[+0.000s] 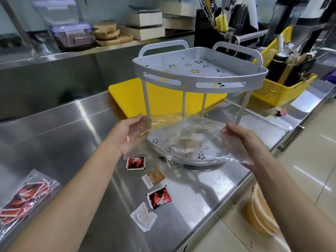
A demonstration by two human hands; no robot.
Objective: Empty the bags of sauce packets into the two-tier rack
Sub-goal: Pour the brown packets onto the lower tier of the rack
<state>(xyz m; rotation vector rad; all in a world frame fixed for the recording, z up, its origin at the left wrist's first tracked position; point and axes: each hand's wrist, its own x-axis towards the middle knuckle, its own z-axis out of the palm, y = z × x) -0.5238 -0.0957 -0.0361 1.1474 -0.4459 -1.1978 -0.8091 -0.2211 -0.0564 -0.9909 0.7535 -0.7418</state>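
Observation:
A silver two-tier rack point(200, 84) stands on the steel counter; its top tier holds nothing. A clear plastic bag point(185, 137) is stretched between my hands over the lower tier point(205, 157), with brownish packets blurred through the film. My left hand point(131, 133) holds the bag's left edge with the palm turned inward. My right hand point(236, 139) grips the right edge. Loose packets lie in front of the rack: two red-black point(136, 163) point(159, 197), one brown point(153, 178), one white point(143, 216). A second bag of red packets point(25, 197) lies at the far left.
A yellow cutting board point(163, 99) lies behind the rack. A yellow basket point(280, 88) with bottles stands at the right. A pink binder clip point(281, 112) lies near it. The counter's edge runs diagonally at right, with a stack of orange bowls point(261, 213) below.

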